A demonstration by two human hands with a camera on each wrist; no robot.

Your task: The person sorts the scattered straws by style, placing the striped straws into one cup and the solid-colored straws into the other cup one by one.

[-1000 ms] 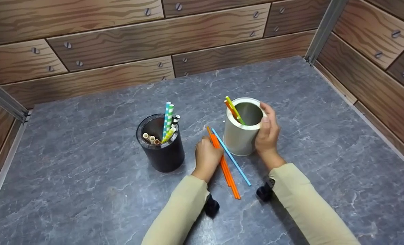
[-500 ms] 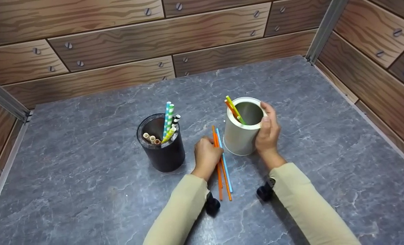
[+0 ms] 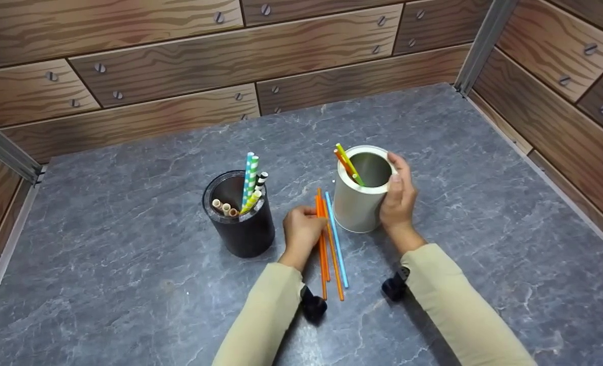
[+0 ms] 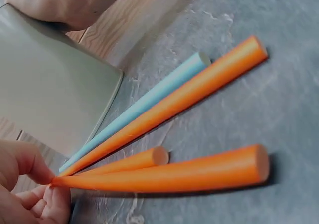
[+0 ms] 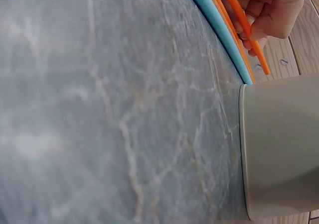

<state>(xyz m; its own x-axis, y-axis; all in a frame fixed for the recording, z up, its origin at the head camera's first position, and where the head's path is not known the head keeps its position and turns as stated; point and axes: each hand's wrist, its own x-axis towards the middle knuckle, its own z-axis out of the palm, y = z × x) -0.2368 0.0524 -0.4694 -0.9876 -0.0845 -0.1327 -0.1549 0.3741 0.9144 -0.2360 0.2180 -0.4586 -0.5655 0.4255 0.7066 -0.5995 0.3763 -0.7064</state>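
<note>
My left hand (image 3: 303,231) pinches an orange straw (image 4: 199,176) between thumb and fingers, seen closely in the left wrist view. Two more orange straws (image 3: 336,264) lie close beside it on the tabletop; whether the fingers also touch the shorter one, I cannot tell. A blue straw (image 3: 338,244) lies to their right. My right hand (image 3: 401,201) grips the right side of an upright white can (image 3: 358,211), fingers at the rim and thumb on the near side. A yellow straw (image 3: 346,158) and an orange one lean out of the can's left rim.
Left of my left hand stands a black cup (image 3: 245,234) with several paper straws, among them a green-striped straw (image 3: 253,170) and a yellow-dotted one. The grey marbled tabletop (image 3: 128,254) ends at wood-patterned walls (image 3: 179,71) behind and at both sides.
The loose straws have swung from a slant to nearly lengthwise and spread apart. My left hand has moved slightly left with its orange straw. My right hand stays on the can.
</note>
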